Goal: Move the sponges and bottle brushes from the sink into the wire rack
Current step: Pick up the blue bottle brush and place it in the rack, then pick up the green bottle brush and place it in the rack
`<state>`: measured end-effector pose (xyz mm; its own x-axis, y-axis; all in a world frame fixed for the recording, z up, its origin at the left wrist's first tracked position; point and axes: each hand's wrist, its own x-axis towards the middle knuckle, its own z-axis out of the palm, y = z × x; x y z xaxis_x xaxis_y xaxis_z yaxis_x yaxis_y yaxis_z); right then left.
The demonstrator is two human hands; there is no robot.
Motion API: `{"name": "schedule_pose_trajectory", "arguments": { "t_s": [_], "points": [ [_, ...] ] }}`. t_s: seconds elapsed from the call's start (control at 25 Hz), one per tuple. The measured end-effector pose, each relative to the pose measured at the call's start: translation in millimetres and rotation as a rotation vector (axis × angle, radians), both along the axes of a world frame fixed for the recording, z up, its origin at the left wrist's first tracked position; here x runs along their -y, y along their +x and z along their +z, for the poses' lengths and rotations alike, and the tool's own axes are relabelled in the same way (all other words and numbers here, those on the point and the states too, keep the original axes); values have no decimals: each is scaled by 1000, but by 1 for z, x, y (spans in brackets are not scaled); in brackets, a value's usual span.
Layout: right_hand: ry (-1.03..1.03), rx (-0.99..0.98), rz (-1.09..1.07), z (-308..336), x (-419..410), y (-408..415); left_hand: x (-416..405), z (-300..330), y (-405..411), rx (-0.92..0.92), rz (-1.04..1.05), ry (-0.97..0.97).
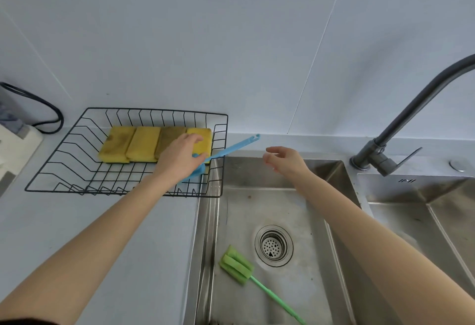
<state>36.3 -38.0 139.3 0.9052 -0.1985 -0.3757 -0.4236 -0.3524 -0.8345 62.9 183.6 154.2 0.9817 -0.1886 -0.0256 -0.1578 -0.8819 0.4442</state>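
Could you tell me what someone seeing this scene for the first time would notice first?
Probably the row of four yellow sponges lying side by side at the back of the black wire rack on the counter. Next, the left hand over the rack's right end, on a blue bottle brush whose handle sticks out over the rim. The green bottle brush lies alone in the sink beside the drain, while the right hand hovers open and empty above the basin.

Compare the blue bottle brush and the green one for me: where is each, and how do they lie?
The blue bottle brush is at the wire rack, under the left hand, handle poking out over the rack's right rim; the green bottle brush lies untouched on the sink floor beside the drain. Blue's handle points away from the person, green's toward them. Both have long, thin plastic handles.
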Motion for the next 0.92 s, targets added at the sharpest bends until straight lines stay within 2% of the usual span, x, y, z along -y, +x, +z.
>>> {"name": "schedule_pose_trajectory", "arguments": {
  "t_s": [0.16, 0.32, 0.48, 0.64, 0.8, 0.92],
  "points": [
    [-121, 17, 38, 4, 14, -21, 27, 17, -11, 60, -50, -65],
    [-193, 13, 66, -4, 31, -44, 57, 23, -29, 112, -127, -26],
    [-233, -52, 103, -27, 44, -70, 85, 11, -49, 88, -223, 5],
    [-228, -162, 122, -57, 51, -91, 107, -15, -65, 4, -370, 98],
    [-219, -262, 143, -88, 52, -110, 118, -48, -76, -203, -491, 261],
    [-239, -349, 206, -117, 49, -123, 117, -75, -81, -312, -526, 308]
  ]
}}
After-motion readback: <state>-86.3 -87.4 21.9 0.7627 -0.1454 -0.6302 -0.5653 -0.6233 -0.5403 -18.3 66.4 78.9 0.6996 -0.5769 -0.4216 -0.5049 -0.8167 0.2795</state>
